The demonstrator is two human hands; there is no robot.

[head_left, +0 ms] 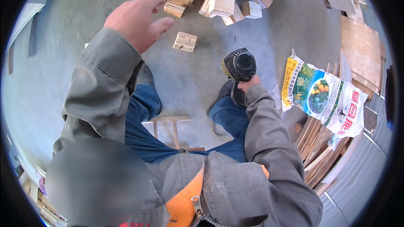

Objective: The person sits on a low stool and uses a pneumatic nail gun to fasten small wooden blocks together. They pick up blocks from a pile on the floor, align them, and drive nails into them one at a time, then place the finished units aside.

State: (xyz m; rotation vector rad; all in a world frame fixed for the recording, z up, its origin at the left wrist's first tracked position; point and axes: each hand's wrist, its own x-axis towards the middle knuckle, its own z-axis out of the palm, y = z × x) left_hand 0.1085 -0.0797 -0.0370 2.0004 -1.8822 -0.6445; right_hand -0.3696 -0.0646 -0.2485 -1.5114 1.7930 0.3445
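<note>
My left hand (136, 22) reaches out over the floor at the upper left. Its thumb and fingers are apart, with nothing in them. Just beyond its fingertips lies a heap of short wooden blocks (221, 5). A single wooden block (184, 42) lies apart from the heap, to the right of my left thumb. My right hand (249, 84) is closed round the handle of a black and yellow nail gun (240, 64), held above my right shoe. The gun's round cap faces up, and its nose is hidden below.
A white and yellow printed sack (322, 96) lies at the right on stacked wooden strips (313, 143). Plywood sheets (360, 46) stand beyond it. Between my legs is a small wooden frame (171, 120). More wood scraps (46, 204) lie at the lower left.
</note>
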